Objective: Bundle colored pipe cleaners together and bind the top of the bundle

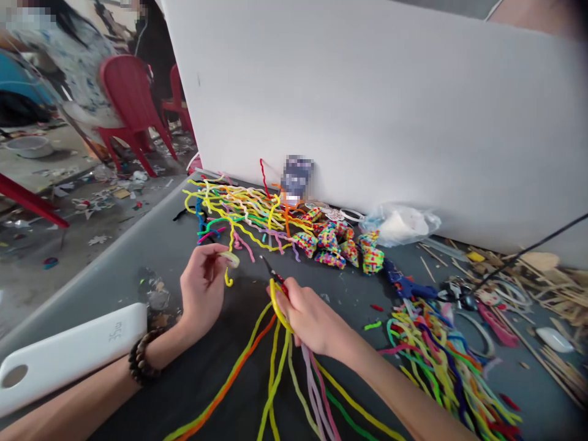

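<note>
My left hand [205, 285] pinches a pale yellow-green curled strip [229, 258], which looks like a bent pipe cleaner. A short yellow pipe cleaner [228, 278] hangs just below its fingers. My right hand [312, 315] is wrapped round a small pliers-like tool [271, 269] with dark pointed tips and red and yellow on its handles. The tips point up and left, apart from the left hand. Long pipe cleaners in yellow, orange, lilac and green [248, 361] spread below the right hand toward my body. How they are held, if at all, is hidden.
Beyond my hands lie loose pipe cleaners [239, 205], speckled multicoloured pieces [328, 245] and a plastic bag [399, 225]. At right are a blue glue gun [408, 285], a pipe-cleaner pile [441, 355] and wooden sticks [542, 294]. A white object [78, 352] lies left; a person sits on a red chair [128, 92].
</note>
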Available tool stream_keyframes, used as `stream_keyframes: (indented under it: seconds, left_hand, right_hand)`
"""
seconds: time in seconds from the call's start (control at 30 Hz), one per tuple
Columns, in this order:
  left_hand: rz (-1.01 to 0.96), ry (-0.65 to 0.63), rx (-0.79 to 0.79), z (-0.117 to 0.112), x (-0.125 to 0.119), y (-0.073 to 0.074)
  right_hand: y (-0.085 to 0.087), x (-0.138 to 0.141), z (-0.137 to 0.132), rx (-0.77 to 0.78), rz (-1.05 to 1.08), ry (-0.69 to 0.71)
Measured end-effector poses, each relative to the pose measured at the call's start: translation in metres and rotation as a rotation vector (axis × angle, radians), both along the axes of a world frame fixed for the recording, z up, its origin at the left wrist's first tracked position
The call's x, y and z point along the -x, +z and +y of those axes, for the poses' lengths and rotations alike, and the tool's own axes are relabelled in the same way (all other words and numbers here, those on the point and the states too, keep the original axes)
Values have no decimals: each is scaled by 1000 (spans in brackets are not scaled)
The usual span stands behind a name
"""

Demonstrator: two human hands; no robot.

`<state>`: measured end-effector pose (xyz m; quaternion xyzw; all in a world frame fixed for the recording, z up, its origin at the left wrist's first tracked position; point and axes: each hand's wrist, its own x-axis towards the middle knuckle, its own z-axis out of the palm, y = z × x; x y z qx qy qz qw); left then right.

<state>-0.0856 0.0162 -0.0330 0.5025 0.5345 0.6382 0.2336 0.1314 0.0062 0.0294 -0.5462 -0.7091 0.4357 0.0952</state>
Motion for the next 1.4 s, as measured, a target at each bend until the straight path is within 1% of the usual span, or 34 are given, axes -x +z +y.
stream_keyframes:
  seconds: [0.07, 0.13, 0.17, 0.2, 0.27, 0.33, 0.37, 0.43, 0.47, 0.53, 0.57, 0.63, 0.73, 0.8, 0.9, 1.07, 1.17, 1.23, 1.33, 1.4]
  left_hand:
    - [18, -57, -6, -3, -2, 0]
    - [78, -100, 6, -4, -2, 1]
    - [137, -113, 14, -4, -2, 1]
    - [213, -124, 18, -4, -2, 1]
    - [385, -177, -6, -5, -1, 1]
    - [536, -301, -53, -6, -2, 0]
    - [596, -376, -75, -7, -3, 0]
    - [701, -509, -106, -8, -5, -2]
    - [738, -549, -114, -9, -6, -3]
    - [770, -580, -130, -10, -8, -4]
    - [766, -565, -139, -10, -8, -4]
    - [745, -496, -146, -10, -7, -4]
    - [711, -373, -132, -10, -5, -2]
    - [688, -329, -120, -10, -5, -1]
    - [690, -332, -132, -10, -6, 0]
    - [688, -314, -125, -9, -6, -1]
    - [667, -285, -103, -8, -5, -3]
    - [648, -270, -85, -8, -5, -4]
    - [638, -257, -71, -9, -5, -5]
    - [649, -245, -79, -11, -5, -5]
  right_hand:
    - [-5, -4, 1, 27, 26, -13]
    - [-10, -4, 2, 118, 137, -8]
    - [-11, -4, 4, 154, 216, -16]
    - [-11, -6, 6, 164, 291, -42]
    - [-8, -16, 9, 93, 389, -154]
    - [-2, -38, 10, -35, 345, -297]
    - [0, -52, 8, -83, 291, -329]
    - [2, -77, 1, -99, 181, -317]
    - [0, -86, -4, -87, 140, -284]
    - [-5, -97, -14, -91, 13, -213]
    - [-9, -99, -18, -108, -58, -188]
    - [-13, -98, -25, -162, -192, -172]
    - [-12, -95, -28, -190, -274, -180]
    - [-9, -94, -26, -165, -228, -160]
    - [-8, -90, -22, -149, -109, -100]
    - [-14, -77, -14, -107, -140, -128]
    - [-14, -67, -10, -65, -98, -84]
    - [-14, -63, -9, -101, -112, -55]
    - [-13, -68, -12, -136, -126, -69]
    - [-13, -80, -17, -86, -97, -125]
